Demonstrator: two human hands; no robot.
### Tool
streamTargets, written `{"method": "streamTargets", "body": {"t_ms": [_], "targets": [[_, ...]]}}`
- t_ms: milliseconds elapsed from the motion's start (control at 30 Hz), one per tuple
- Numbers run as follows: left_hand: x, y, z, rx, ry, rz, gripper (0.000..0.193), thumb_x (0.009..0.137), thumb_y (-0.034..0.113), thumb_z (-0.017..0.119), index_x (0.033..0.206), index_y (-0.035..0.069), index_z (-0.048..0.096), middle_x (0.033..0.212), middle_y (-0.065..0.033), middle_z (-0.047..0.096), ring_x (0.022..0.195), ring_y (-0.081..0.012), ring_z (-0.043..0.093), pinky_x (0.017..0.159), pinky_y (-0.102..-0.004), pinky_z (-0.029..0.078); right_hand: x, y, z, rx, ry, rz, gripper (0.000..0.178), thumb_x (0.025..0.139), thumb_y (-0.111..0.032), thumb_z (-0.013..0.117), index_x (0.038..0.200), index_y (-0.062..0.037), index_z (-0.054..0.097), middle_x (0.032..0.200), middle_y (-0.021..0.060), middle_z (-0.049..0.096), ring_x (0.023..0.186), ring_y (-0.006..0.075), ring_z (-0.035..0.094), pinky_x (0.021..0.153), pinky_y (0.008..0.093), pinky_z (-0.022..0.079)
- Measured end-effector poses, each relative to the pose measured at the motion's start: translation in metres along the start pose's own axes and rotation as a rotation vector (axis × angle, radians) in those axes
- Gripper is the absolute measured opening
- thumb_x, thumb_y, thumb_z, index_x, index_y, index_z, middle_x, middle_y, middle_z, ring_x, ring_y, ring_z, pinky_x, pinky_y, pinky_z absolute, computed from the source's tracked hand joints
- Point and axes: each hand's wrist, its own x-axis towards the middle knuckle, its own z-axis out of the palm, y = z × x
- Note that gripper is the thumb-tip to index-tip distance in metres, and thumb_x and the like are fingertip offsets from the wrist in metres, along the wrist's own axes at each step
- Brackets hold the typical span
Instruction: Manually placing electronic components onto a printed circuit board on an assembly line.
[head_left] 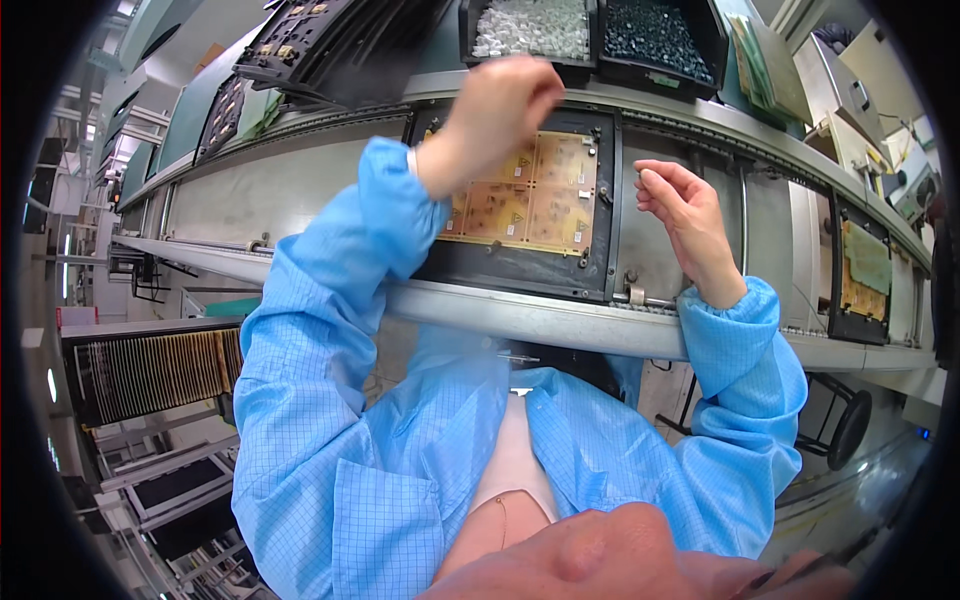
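Note:
My left hand (500,115) is raised over the far edge of a black carrier frame (470,268), just in front of a bin of small white parts (530,30). Its fingers are curled and blurred, and what they hold, if anything, is hidden. Yellow-brown circuit boards (560,205) lie joined as a panel in the carrier, a few small white parts on them. To the right of the carrier, my right hand (690,220) pinches thumb and forefinger together above the line. A tiny dark component seems to show at its fingertips, too small to name closely.
A bin of small black parts (660,42) adjoins the white ones. Black carriers (300,45) are stacked at the far left. A metal rail (540,308) runs along the near side. Another carrier with a board (862,270) sits farther right. A slotted rack (155,370) stands lower left.

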Motion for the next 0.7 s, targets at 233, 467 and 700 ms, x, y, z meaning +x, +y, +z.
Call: {"method": "streamTargets", "body": {"t_ms": [233,467,700], "targets": [[0.046,-0.089,0.014,0.474,-0.018,0.081,0.010,0.081,0.019,0.072,0.085,0.010,0.072,0.089,-0.0081,0.068,0.087,-0.0293,0.066,0.077,-0.0416,0.054,-0.002,-0.006,0.013,0.097,-0.005,0.083,0.028,0.094,-0.012,0.067,0.118,0.0017,0.063,0.103,0.0101,0.069,0.091,0.0157,0.066,0.086,0.0283,0.055],[0.054,-0.089,0.028,0.617,-0.212,0.064,0.013,0.081,0.010,0.060,0.085,0.000,0.068,0.085,-0.0144,0.070,0.082,-0.0304,0.068,0.073,-0.0399,0.055,-0.009,0.002,0.013,0.177,-0.072,0.184,0.027,0.094,-0.009,0.067,0.118,0.0021,0.063,0.105,0.0124,0.070,0.091,0.0172,0.068,0.087,0.0298,0.057],[0.058,-0.061,0.033,0.050,0.071,0.091,0.009,0.079,0.010,0.061,0.078,0.001,0.062,0.081,-0.0206,0.066,0.081,-0.0382,0.066,0.073,-0.0454,0.053,-0.021,0.006,0.005,-0.087,-0.071,0.063,0.021,0.093,-0.006,0.067,0.112,0.0014,0.067,0.101,0.0096,0.070,0.089,0.0152,0.067,0.083,0.0264,0.055]]}}
